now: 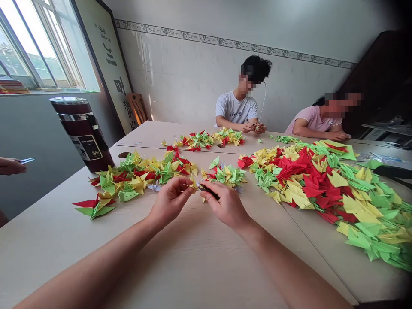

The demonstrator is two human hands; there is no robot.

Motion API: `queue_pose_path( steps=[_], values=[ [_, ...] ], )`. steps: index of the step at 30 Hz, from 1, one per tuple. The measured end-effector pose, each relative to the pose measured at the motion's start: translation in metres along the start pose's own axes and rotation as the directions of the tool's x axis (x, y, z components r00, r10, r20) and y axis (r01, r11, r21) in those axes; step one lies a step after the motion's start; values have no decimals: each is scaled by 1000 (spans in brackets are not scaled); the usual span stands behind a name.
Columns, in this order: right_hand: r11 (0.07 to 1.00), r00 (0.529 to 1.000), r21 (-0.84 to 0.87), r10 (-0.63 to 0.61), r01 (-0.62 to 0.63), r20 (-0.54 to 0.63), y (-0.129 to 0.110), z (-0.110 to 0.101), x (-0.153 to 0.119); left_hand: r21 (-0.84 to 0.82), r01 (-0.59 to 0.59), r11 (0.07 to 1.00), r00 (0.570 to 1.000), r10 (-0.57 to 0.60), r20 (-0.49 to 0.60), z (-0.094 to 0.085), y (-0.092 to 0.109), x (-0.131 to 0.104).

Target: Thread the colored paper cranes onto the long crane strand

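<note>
Bright daylight fills a barred, metal-framed window [40, 43] at left; a grey bamboo-patterned border strip [234, 43] crosses the glossy white-tiled wall [186, 81].

lit by daylight from the window [38, 47] at upper left | blown out there | softly shadowed across the table [199, 274] | black-vignetted at right corners | stretched wide-angle near edges | pixelated in two patches

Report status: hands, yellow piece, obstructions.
Left hand pinching yellow paper piece. Right hand gripping black tool, tip near piece. Folded-paper pile just beyond; no visible obstruction.
</note>
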State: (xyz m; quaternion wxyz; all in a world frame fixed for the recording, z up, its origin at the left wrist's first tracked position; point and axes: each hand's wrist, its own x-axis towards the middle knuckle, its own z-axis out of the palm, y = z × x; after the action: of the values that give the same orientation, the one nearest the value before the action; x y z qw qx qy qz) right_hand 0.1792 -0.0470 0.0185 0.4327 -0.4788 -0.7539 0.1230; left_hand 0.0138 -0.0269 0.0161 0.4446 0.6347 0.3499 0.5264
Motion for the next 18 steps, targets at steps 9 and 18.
queue_pose_path(
  steps=[9, 18],
  values=[
    [698, 900, 602, 427, -387, 84, -4, 4, 5, -40, -41, 998, 999, 43, 33, 0, 1, -3],
    [739, 949, 597, 270, -314, 164, -5, 4, 3, 154, -308, 939, 940, 276, 200, 2, -5, -8]
  ],
)
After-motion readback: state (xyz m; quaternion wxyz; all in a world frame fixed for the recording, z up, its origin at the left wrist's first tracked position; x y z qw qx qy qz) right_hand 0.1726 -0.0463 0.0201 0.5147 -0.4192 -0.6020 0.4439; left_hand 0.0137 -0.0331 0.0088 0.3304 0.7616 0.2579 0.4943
